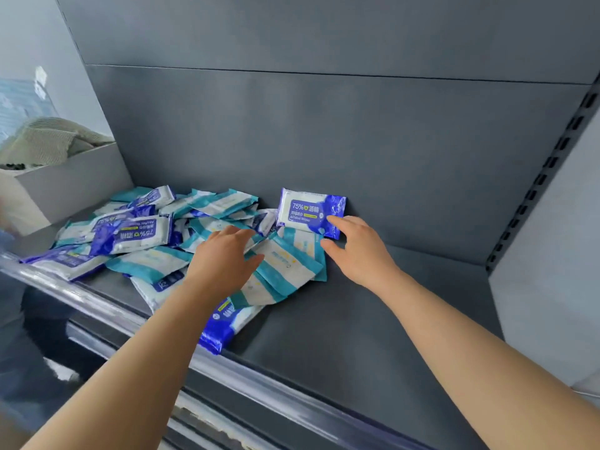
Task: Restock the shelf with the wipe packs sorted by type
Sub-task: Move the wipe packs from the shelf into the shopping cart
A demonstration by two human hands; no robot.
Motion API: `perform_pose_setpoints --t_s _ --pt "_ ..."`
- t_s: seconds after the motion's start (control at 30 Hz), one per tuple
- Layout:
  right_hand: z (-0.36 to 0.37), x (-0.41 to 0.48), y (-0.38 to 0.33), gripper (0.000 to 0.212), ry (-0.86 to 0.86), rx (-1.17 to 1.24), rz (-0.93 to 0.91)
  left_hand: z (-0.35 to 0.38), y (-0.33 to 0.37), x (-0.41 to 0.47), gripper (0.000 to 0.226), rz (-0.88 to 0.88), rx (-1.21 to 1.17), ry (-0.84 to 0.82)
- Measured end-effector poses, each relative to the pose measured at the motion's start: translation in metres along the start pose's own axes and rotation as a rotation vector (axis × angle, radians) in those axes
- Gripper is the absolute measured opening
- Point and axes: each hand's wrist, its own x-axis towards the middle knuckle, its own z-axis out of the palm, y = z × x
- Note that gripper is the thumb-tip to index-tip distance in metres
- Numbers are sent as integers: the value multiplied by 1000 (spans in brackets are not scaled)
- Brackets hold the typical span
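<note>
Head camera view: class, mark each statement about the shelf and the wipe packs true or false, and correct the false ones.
1. A blue pack stands upright against the back panel. True.
2. The left hand lifts a pack clear of the shelf. False: it rests on the heap of packs.
3. All packs are sorted into neat rows. False: teal and blue packs lie mixed in the heap.
4. The right hand touches the standing blue pack. True.

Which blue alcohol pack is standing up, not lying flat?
The blue pack propped against the back panel, by the right hand; the others lie flat in the pile.
</note>
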Motion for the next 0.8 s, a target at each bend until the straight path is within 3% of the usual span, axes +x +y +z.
perform_pose_setpoints --t_s 0.23,0.43,0.6,0.67,0.73,0.8 --pt "31 47 5 55 -30 71 158 6 -43 42 66 65 -62 -105" --pt "29 63 -10 40 171 86 217 2 -58 50 45 239 -86 -10" --pt "17 43 -40 17 316 300 316 2 -72 59 48 323 -182 -2" --pt "22 26 -51 11 301 457 390 4 -80 66 54 338 -216 118" --pt "30 11 -58 37 251 474 469 7 -89 77 69 299 -134 224" --pt "38 -1 -62 70 201 392 565 9 -98 89 82 206 -47 98"
